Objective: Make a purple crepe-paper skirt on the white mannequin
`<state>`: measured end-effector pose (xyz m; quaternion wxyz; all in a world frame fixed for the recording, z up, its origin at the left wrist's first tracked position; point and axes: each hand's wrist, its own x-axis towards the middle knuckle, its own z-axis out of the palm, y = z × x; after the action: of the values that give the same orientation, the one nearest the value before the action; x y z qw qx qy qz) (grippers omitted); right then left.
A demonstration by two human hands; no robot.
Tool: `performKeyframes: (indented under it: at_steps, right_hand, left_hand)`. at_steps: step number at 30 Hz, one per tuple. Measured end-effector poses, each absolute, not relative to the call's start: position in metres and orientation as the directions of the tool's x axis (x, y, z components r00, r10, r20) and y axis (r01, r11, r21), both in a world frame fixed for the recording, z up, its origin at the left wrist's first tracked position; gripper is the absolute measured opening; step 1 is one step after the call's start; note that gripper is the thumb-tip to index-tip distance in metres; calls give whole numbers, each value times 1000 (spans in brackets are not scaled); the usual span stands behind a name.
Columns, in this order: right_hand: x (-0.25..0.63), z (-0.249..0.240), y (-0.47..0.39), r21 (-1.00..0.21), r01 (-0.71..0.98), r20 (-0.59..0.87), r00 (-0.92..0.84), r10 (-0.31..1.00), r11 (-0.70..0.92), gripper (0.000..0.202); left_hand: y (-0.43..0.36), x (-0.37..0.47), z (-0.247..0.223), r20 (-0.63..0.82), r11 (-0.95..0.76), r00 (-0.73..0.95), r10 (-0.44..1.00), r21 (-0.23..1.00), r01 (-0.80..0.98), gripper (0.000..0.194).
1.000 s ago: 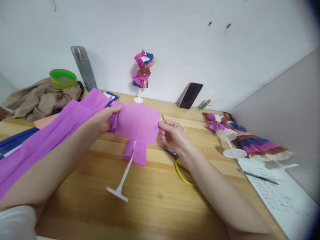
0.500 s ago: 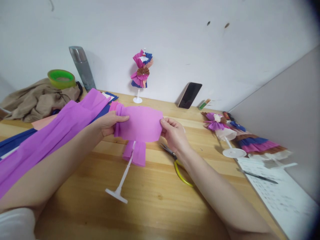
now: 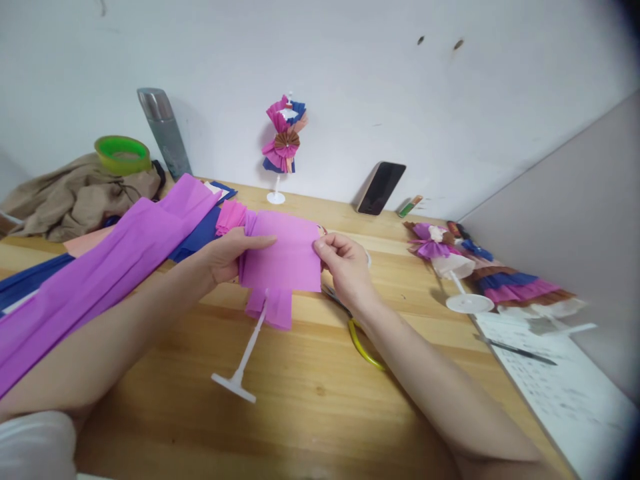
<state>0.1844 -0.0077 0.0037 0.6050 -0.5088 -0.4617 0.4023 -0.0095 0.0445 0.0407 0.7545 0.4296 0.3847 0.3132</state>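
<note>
Between my two hands a piece of purple crepe paper [image 3: 287, 257] is held up, gathered in folds at its left end. My left hand [image 3: 235, 252] is closed on the folded end, thumb across the front. The right edge is pinched by my right hand [image 3: 345, 260]. Behind and below the paper lies a small white stand [image 3: 247, 353] on its side, with a purple strip [image 3: 280, 310] at its upper part; the rest of it is hidden. Scissors with yellow handles [image 3: 363, 343] lie partly under my right forearm. Bright pink folded paper [image 3: 231, 217] is just beyond my left hand.
Long purple paper [image 3: 125, 247] and blue paper [image 3: 197, 233] cover the left side. A dressed mini stand [image 3: 284, 143], a flask [image 3: 167, 133] and a phone [image 3: 383, 188] stand by the wall. More decorated stands [image 3: 470, 303] lie at right, near a written sheet [image 3: 560, 393] with a pen [image 3: 523, 351].
My left hand has moved right toward my right hand, so the flat stretch of purple paper between them is shorter. More of the pink paper shows. The stand has stayed put.
</note>
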Motion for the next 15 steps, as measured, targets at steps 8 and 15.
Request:
performKeyframes:
  at_steps: [8,15]
  right_hand:
    - [188,-10,-3,-947,308,103,42,994,85,18]
    - [198,-30,9,-836,532,187,46,981,135,14]
  left_hand:
    - [63,-39,66,-243,138,284,928,929,344,27]
    - [81,-60,71,23,-62,152,988,963,260,10]
